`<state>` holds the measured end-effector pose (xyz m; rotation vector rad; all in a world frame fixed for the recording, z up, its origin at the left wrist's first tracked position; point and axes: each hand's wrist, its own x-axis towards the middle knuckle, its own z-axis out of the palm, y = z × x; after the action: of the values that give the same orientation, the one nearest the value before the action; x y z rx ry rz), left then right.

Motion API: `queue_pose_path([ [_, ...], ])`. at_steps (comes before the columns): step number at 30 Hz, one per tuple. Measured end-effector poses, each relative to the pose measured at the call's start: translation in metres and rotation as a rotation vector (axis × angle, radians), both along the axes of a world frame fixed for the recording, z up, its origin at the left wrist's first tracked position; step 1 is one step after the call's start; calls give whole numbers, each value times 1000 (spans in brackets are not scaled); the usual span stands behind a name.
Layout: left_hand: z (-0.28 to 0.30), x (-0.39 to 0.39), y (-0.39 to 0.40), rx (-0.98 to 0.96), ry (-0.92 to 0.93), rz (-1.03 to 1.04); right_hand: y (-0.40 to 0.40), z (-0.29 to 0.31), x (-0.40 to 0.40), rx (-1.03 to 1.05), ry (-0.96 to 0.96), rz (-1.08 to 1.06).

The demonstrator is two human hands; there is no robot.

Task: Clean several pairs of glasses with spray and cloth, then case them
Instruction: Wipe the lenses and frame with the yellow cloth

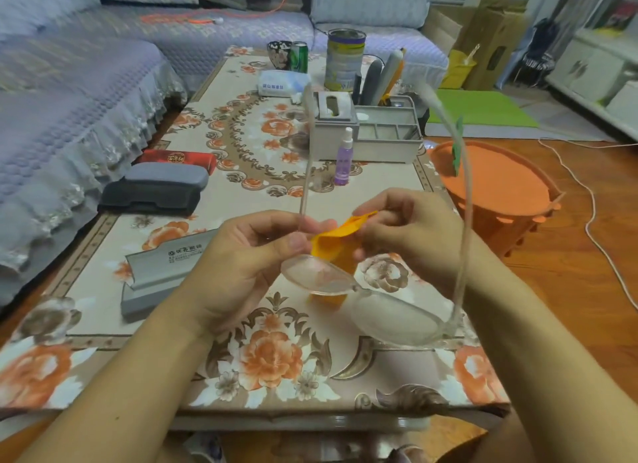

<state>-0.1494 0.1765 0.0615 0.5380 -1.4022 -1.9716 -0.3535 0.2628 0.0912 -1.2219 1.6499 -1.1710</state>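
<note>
Floral-cloth counter [241, 124], sofa [69, 93] along its left side, orange basket [497, 186] on floor at right. On counter: grey organizer [386, 141] far centre, three shut cases stacked in a row at left – red [179, 158], grey [165, 176], black [148, 195] – and an open grey case [162, 272] nearer. Clear-framed glasses [362, 300] held above counter, temples open and pointing away. Left hand [241, 265] grip pinches left temple hinge; right hand [411, 234] grip pinches orange cloth [331, 241] by the lens. Purple spray bottle [343, 158] upright before organizer.
</note>
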Motion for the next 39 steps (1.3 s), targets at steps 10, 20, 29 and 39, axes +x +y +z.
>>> queue_pose_path([
  [10,-4,7,-3,-330,-192,82,2,-3,-32,-120,742,-232],
  [20,-11,6,-2,-443,-110,35,2,-5,-5,34,-228,-368],
  [29,-12,6,-6,-442,-124,39,10,4,19,84,-759,-49],
  [39,-19,-1,-6,-429,-114,93,6,-11,30,1,-678,37],
])
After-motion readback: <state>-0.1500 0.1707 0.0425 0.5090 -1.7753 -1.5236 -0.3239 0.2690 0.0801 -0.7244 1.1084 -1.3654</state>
